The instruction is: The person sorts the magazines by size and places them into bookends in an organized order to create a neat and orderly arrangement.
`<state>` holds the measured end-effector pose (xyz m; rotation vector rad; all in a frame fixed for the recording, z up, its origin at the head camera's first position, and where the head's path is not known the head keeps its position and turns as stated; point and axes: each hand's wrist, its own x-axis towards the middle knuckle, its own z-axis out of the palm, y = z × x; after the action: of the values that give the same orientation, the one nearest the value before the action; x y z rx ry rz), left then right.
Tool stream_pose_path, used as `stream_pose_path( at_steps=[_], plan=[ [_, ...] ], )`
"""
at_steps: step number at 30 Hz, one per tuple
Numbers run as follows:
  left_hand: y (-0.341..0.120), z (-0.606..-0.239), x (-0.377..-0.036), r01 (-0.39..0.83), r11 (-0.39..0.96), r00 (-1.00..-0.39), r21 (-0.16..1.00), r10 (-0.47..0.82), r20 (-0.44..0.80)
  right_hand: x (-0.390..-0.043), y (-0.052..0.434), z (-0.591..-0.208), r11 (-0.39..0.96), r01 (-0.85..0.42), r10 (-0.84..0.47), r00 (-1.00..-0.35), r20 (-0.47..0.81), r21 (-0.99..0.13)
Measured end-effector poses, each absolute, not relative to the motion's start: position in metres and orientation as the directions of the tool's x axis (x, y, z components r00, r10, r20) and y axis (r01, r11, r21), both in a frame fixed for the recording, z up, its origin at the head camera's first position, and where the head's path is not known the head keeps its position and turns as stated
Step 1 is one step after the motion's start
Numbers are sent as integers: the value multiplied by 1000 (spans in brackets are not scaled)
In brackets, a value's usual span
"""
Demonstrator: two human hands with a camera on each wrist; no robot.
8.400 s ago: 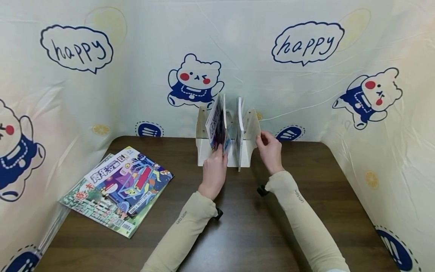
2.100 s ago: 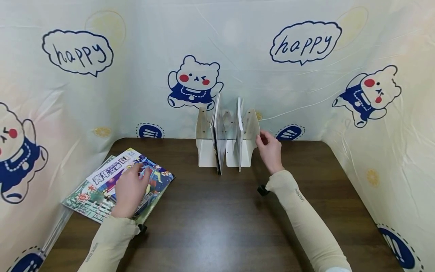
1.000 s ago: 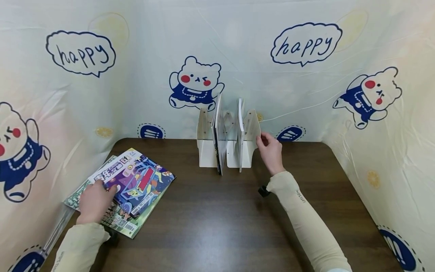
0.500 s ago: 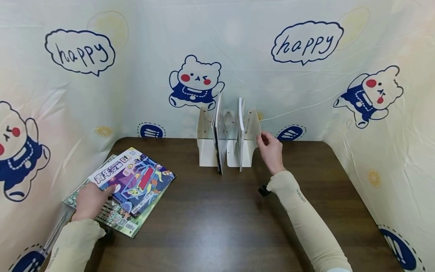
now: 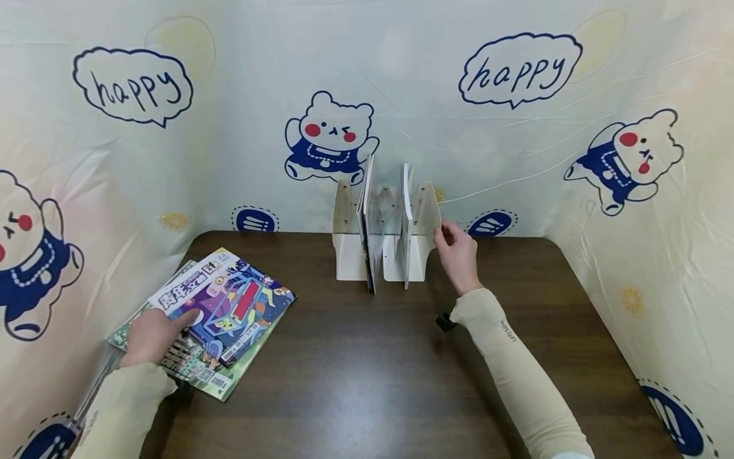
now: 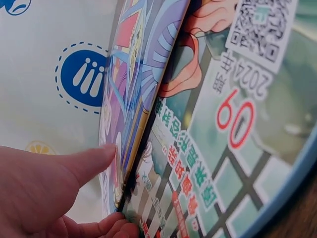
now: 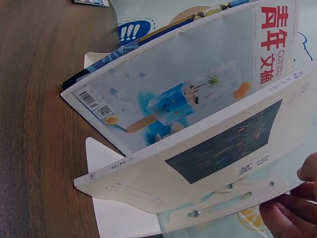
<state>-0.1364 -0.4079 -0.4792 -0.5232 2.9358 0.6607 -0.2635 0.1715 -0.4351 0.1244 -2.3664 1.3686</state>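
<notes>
My left hand (image 5: 172, 325) grips the near-left edge of the top colourful magazine (image 5: 235, 305) in a flat stack at the table's left. In the left wrist view the thumb (image 6: 86, 161) lies on that magazine (image 6: 136, 59) and fingers tuck under its edge, above a green magazine (image 6: 223, 148). My right hand (image 5: 446, 234) holds the right end panel of a white rack (image 5: 351, 264) at the table's back. Two magazines stand upright in the rack: a dark-edged one (image 5: 367, 223) and a white one (image 5: 406, 217). The right wrist view shows fingers (image 7: 290, 215) on the panel (image 7: 233, 201) beside the white magazine (image 7: 218, 153).
The brown table (image 5: 378, 370) is walled on three sides by a pale printed sheet (image 5: 241, 95) with bears and "happy" bubbles. The green magazine (image 5: 197, 373) lies under the top one near the left wall.
My left hand left the rack, where it had stood a magazine, went to the stack at the left and slid to the top magazine's edge. The right hand stayed on the rack.
</notes>
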Motion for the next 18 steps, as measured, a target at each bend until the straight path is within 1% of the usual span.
stream_pose_path(
  at_steps=[8,15,18],
  plan=[
    [-400,-474,-134,-334,856,-942,394,-294,-158,-264,173,-436,505,-277,123,-914,386,-817],
    [-395,-473,-138,-417,832,-908,367,-361,-212,-264,172,-437,509,-278,124,-913,389,-815],
    [-395,-476,-140,-420,817,-907,396,-377,-185,-264,172,-437,503,-282,123,-912,391,-817]
  ],
)
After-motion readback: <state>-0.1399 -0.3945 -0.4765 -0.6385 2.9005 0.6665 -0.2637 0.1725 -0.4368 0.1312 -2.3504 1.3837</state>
